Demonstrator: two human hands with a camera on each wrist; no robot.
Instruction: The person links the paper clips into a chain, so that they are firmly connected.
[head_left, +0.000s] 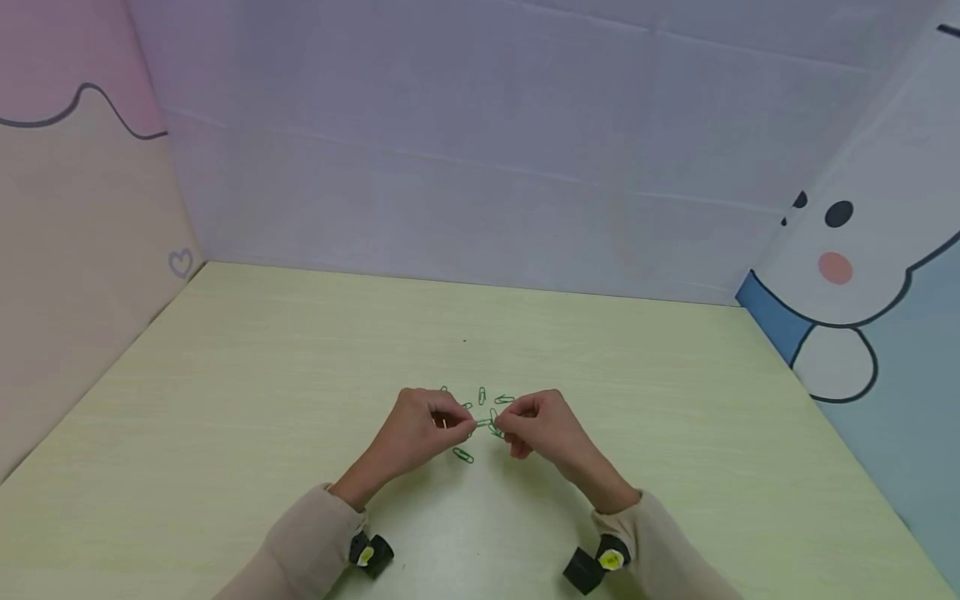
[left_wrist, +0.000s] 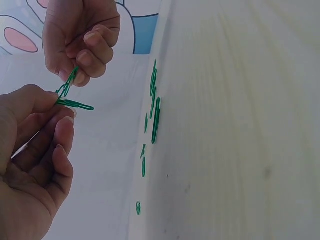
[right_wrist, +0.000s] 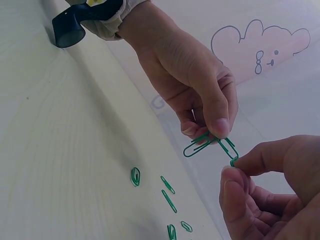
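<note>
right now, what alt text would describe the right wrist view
A left hand and a right hand pinch thin green looped paper clips between them. More green clips lie scattered on a pale wood-grained table.

The clips point(left_wrist: 77, 104) look like bent wire in a smooth, plastic-like coat with a slight gloss. The table point(head_left: 300, 350) has a wood-grain surface, smooth, with a soft sheen. The sleeves point(head_left: 307, 537) are matt cloth. The wrist camera point(right_wrist: 70, 34) looks like hard plastic. The backdrop point(head_left: 450, 108) is a creased sheet, cloth or plastic, hard to tell which.
</note>
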